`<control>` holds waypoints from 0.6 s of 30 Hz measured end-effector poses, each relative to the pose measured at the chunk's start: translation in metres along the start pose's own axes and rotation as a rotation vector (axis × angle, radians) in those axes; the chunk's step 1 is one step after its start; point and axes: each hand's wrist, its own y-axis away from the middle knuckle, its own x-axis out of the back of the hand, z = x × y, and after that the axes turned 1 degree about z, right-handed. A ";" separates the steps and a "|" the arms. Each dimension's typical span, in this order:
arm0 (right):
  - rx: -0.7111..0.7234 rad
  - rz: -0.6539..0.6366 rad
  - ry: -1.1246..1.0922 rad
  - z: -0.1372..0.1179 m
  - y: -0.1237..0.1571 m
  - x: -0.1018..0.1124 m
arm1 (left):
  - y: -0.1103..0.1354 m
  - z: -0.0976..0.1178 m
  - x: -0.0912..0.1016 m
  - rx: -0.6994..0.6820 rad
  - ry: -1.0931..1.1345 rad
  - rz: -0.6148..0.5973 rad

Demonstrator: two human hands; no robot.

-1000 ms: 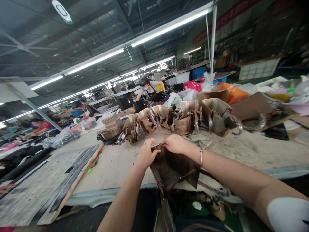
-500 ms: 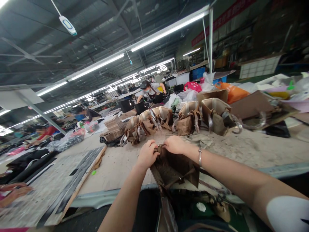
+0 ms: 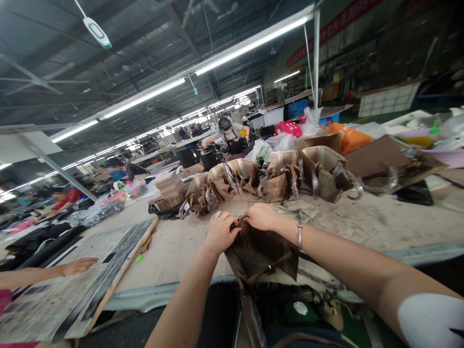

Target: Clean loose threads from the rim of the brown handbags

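Observation:
In front of me, at the table's near edge, a brown bag (image 3: pixel 261 253) stands partly opened out, its dark inside toward me. My left hand (image 3: pixel 223 232) pinches its upper edge at the left corner, thumb and fingers closed. Close beside it, my right hand (image 3: pixel 261 217) grips the same edge from the right, fingers curled over. The bit of rim between the two hands is mostly covered by my fingers. From the bag's lower left a strap wrapped in clear plastic (image 3: pixel 252 314) hangs below the table edge.
Several brown bags with pale stiff linings (image 3: pixel 279 186) stand in a row behind my hands. A stack of brown boards (image 3: pixel 169 188) is at their left. A co-worker's hand (image 3: pixel 80 266) lies over a worn board (image 3: pixel 119 256) at left. An orange plastic bag (image 3: pixel 350 137) sits back right.
My hands keep their hold on the bag's edge and have barely shifted. At left, the co-worker's hand has reached further right across the board. The person at the back has straightened somewhat.

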 end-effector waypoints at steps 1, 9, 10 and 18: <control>-0.001 -0.003 -0.001 0.000 0.000 0.000 | 0.000 -0.001 -0.001 0.028 -0.012 0.005; 0.002 -0.006 -0.001 0.002 -0.002 -0.003 | 0.002 -0.008 -0.014 0.073 0.036 0.090; -0.001 -0.004 -0.001 0.002 -0.001 -0.003 | 0.001 -0.008 -0.015 0.061 0.056 0.075; 0.013 -0.017 0.031 0.002 0.002 0.000 | -0.001 0.001 -0.012 0.174 -0.094 -0.081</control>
